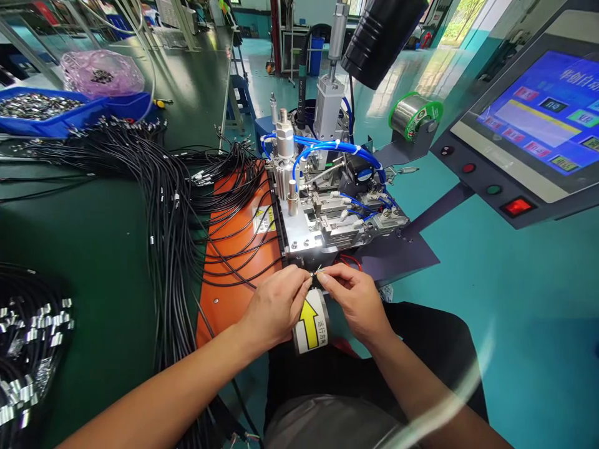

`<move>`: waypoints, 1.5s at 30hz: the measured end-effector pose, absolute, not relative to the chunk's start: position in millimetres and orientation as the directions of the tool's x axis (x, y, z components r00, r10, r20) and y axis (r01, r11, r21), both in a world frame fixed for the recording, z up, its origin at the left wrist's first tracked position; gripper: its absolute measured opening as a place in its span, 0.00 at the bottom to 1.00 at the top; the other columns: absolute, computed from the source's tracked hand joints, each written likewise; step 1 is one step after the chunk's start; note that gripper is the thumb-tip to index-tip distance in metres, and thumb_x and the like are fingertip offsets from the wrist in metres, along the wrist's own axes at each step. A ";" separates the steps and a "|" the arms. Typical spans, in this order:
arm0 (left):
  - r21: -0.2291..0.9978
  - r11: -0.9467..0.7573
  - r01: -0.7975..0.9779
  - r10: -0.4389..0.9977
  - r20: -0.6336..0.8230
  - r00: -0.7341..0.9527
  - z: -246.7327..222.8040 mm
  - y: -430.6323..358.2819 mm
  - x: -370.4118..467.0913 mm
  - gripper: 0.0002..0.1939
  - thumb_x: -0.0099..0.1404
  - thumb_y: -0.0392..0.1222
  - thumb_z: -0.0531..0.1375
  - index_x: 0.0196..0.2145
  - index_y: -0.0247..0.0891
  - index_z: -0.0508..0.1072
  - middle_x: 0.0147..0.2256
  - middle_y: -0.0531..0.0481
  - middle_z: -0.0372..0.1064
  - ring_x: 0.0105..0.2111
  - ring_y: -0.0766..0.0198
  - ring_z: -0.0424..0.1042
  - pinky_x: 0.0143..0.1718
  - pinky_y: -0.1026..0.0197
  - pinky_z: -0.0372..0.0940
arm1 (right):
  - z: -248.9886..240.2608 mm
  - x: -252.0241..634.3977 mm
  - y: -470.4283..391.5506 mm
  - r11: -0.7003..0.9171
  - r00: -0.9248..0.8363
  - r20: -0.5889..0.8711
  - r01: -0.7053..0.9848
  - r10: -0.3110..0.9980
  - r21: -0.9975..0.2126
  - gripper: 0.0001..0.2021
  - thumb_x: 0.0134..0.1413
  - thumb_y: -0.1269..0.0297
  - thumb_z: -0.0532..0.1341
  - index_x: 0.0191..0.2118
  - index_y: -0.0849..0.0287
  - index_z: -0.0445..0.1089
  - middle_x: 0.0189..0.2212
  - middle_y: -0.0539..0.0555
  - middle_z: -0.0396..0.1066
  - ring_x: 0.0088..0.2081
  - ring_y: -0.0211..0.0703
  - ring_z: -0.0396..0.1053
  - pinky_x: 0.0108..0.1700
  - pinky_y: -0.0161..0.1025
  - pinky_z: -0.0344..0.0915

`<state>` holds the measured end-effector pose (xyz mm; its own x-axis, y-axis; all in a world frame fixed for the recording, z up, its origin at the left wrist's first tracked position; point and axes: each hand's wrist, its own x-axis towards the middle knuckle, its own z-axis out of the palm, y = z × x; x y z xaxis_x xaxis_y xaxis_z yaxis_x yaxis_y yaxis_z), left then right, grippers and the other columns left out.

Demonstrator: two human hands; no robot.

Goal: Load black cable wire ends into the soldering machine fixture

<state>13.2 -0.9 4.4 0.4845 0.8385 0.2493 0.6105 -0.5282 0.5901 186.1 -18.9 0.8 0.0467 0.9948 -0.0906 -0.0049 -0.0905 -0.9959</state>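
Note:
My left hand [277,302] is closed in a pinch on the end of a black cable, most of it hidden by my fingers. Facing it, my right hand [356,300] pinches the thin wire end [319,269] between thumb and forefinger. Both sets of fingertips almost meet just in front of the lit front edge of a metal bench machine [299,236]. Below them sits a white cylinder [311,337] with a yellow arrow label. More black cables [171,249] lie in a thick bundle to the left.
An orange base plate [234,305] carries several cables beside the machine. A solder spool [414,115] and a touchscreen panel [510,193] stand on the right. At back left, a blue tray [51,128] holds small metal parts. Another cable bundle [32,330] lies on the green table [107,249].

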 end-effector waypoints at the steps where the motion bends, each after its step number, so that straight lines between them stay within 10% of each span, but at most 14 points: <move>1: 0.592 -0.527 0.609 0.839 0.247 0.485 4.2 -1.0 12.9 0.12 0.73 0.41 0.49 0.36 0.37 0.69 0.31 0.50 0.65 0.31 0.64 0.65 0.34 0.62 0.60 | 1.1 186.8 -18.5 -0.087 0.041 -0.087 -0.001 0.995 -0.996 0.08 0.55 0.60 0.66 0.35 0.59 0.77 0.33 0.53 0.76 0.36 0.42 0.70 0.39 0.37 0.66; 45: 0.569 -0.558 0.604 0.826 0.310 0.471 11.0 -2.9 10.9 0.11 0.73 0.40 0.49 0.35 0.37 0.69 0.30 0.50 0.64 0.31 0.63 0.63 0.33 0.60 0.59 | 33.0 203.7 3.1 0.073 -0.216 0.007 0.301 0.976 -0.951 0.07 0.57 0.62 0.62 0.31 0.58 0.74 0.29 0.50 0.72 0.31 0.40 0.67 0.33 0.37 0.63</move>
